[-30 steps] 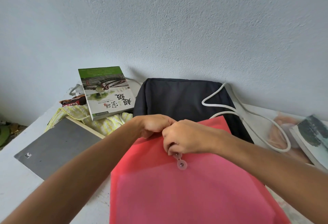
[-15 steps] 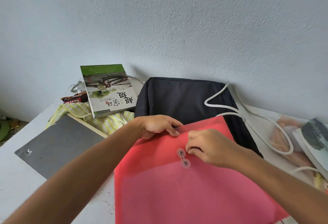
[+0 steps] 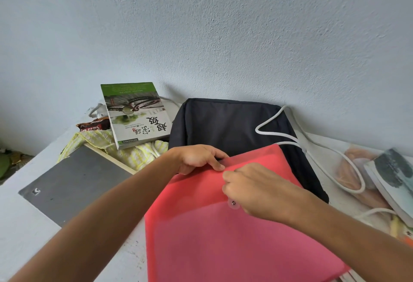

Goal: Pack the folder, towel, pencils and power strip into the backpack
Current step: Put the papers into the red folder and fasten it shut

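Risk: red folder (image 3: 223, 226) flap springs open if button clasp (image 3: 233, 203) not fastened; folder edge may snag backpack (image 3: 232, 125) mouth.

Left hand (image 3: 199, 159) pinches folder top edge, just in front of backpack. Right hand (image 3: 257, 190) curled over flap at clasp; probably pinching string, fingertips hidden.

Towel (image 3: 134, 154) left of backpack, under book (image 3: 136, 114).

White surface (image 3: 29, 226) against a textured wall. Lying on it: grey flat slab (image 3: 73, 183) at left, yellow-white towel (image 3: 134, 154) partly under the slab's wooden edge, dark backpack (image 3: 225, 123) at the back centre, red folder (image 3: 223, 241) in front overlapping the backpack, white cord (image 3: 355, 170) looping at right, book (image 3: 395, 183) at right edge.
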Demonstrator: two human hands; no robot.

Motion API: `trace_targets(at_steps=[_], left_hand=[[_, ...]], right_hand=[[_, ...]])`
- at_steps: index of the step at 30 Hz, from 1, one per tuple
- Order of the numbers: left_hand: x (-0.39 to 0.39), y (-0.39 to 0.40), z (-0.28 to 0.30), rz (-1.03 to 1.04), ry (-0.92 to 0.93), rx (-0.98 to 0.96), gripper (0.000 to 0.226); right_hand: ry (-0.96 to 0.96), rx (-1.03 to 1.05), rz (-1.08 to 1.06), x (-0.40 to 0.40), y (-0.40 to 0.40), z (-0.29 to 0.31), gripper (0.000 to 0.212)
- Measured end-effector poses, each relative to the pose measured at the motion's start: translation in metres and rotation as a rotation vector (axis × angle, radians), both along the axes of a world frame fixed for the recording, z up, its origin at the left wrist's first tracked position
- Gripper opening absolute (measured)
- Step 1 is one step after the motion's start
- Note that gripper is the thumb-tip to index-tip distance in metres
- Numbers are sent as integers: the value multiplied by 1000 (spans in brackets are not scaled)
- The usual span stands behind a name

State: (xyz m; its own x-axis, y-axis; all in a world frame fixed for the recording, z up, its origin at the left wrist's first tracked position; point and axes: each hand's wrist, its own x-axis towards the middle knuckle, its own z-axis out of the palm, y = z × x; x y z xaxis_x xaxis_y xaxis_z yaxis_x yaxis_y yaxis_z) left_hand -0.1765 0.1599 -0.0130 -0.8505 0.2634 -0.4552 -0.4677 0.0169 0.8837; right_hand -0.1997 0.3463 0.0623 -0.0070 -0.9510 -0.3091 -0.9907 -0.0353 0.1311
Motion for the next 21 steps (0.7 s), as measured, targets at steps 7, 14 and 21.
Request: trace_targets(at_steps=[7,14,21], left_hand=[[2,1,3,-21,1,-49,39],[2,-1,3,-63,-44,-124,45],[2,-1,3,-58,-50,-75,44]], right_hand=[[-41,101,102,5,-33,-11,8],[-302,30,22,-11,-49,-11,18],[-396,-109,-180,-31,-35,-23,13]])
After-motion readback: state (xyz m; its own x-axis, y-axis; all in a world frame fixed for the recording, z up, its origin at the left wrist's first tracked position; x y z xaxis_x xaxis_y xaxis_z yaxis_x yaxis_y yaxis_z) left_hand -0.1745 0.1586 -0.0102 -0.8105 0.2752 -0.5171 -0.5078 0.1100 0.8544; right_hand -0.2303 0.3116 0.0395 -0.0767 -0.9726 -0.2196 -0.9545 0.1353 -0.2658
